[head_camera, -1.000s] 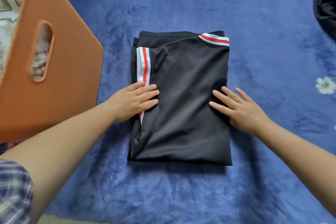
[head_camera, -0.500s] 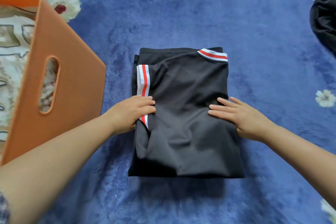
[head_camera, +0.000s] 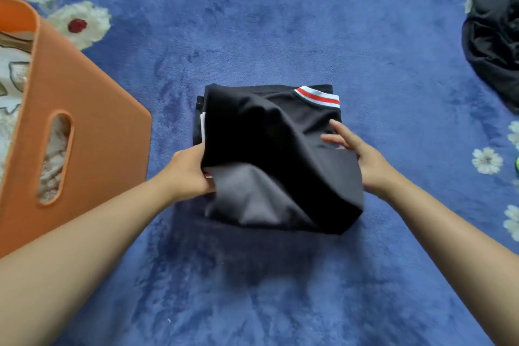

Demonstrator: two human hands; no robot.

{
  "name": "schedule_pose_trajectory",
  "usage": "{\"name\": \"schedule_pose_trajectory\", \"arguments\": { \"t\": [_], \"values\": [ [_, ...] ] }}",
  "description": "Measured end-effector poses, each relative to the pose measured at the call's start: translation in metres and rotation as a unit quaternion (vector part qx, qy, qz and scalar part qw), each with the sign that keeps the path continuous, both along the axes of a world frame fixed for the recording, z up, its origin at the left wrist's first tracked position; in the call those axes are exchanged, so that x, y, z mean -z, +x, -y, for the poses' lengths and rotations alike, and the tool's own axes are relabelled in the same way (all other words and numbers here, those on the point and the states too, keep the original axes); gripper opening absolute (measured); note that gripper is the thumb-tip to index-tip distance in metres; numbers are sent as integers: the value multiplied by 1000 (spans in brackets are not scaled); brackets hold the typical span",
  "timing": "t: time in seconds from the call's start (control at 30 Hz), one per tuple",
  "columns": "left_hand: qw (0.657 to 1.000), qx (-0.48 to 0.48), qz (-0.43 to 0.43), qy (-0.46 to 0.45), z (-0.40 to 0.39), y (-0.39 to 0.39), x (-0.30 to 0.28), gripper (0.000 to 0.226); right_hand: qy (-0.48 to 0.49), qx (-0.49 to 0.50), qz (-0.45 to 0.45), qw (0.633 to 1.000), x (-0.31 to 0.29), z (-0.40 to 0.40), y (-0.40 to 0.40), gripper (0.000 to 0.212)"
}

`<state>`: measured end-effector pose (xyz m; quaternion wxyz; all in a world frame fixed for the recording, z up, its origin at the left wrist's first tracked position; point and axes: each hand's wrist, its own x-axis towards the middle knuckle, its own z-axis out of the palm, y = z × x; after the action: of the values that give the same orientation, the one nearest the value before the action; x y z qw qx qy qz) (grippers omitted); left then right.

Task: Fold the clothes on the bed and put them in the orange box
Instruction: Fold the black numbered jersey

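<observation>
The folded black shirt (head_camera: 280, 160) sits mid-bed between my hands, its near edge lifted. My left hand (head_camera: 186, 173) grips its left edge; my right hand (head_camera: 358, 156) clasps the right edge, fingers on top. The orange box (head_camera: 92, 132) lies to the shirt's left, nearer my left hand, so I judge the carry goes that way.

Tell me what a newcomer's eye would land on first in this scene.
First, the folded black garment in the middle of the blue blanket, its red and white trim at the far edge, gripped on either side by the left hand and the right hand. Next, the orange box at the left, with pale clothes showing through its handle slot. A dark heap of clothes lies at the far right.
</observation>
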<state>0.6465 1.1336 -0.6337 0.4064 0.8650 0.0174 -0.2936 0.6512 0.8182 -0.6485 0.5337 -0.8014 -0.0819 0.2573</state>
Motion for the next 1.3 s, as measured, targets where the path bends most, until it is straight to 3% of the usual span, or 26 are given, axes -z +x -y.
{"name": "schedule_pose_trajectory", "arguments": {
  "t": [0.07,0.13,0.2,0.27,0.33,0.4,0.43,0.47,0.53,0.6,0.63,0.7,0.8,0.93,0.97,1.0,1.07,1.1,1.13,1.2,1.3],
  "values": [
    [996,16,77,-32,5,-9,-2,56,-49,-63,61,995,-2,1,-8,91],
    [991,33,96,-88,8,-20,2,44,-120,-145,162,969,7,10,-21,100],
    [989,67,98,-88,4,-24,10,45,-166,-244,298,908,9,13,-26,78],
    [986,92,107,-86,-4,-26,19,47,-194,-298,340,871,13,16,-26,58],
    [989,108,72,-71,-7,-26,17,36,-206,-323,330,863,15,21,-23,65],
    [993,57,-7,-103,-3,-19,14,28,-130,-273,121,945,5,21,-14,86],
    [988,-19,-75,-136,0,-13,10,35,-81,-219,-14,972,1,21,-8,92],
    [972,-96,-124,-175,4,-7,8,29,-31,-150,-129,980,-9,15,0,86],
    [938,-204,-174,-220,6,6,5,12,105,-12,-244,964,-16,5,12,27],
    [920,-245,-188,-242,5,11,6,21,160,134,-314,926,-6,-5,17,51],
    [910,-274,-199,-240,6,12,8,24,153,198,-332,910,5,-9,17,50],
    [901,-343,-181,-193,10,10,12,34,107,291,-320,896,17,-21,15,30],
    [919,-345,-108,-156,16,9,13,24,69,334,-247,907,18,-30,12,9],
    [908,-282,-149,-271,8,23,4,50,196,290,-224,910,4,-18,18,8],
    [902,-270,-172,-289,7,28,0,53,207,288,-221,909,4,-14,22,22],
    [896,-262,-192,-301,6,34,-1,49,200,281,-227,911,0,-13,29,38],
    [888,-265,-225,-301,10,43,-6,17,186,281,-237,911,-5,-12,45,57],
    [887,-276,-220,-297,14,47,-8,9,194,283,-233,910,-7,-13,54,50],
    [885,-292,-206,-299,17,51,-10,20,189,291,-225,910,-9,-15,64,35],
    [878,-336,-156,-304,23,56,-11,22,120,294,-194,928,-13,-22,79,18],
    [892,-398,-30,-211,28,62,-3,8,-18,330,-78,941,-3,-35,88,29]
  ]
}}
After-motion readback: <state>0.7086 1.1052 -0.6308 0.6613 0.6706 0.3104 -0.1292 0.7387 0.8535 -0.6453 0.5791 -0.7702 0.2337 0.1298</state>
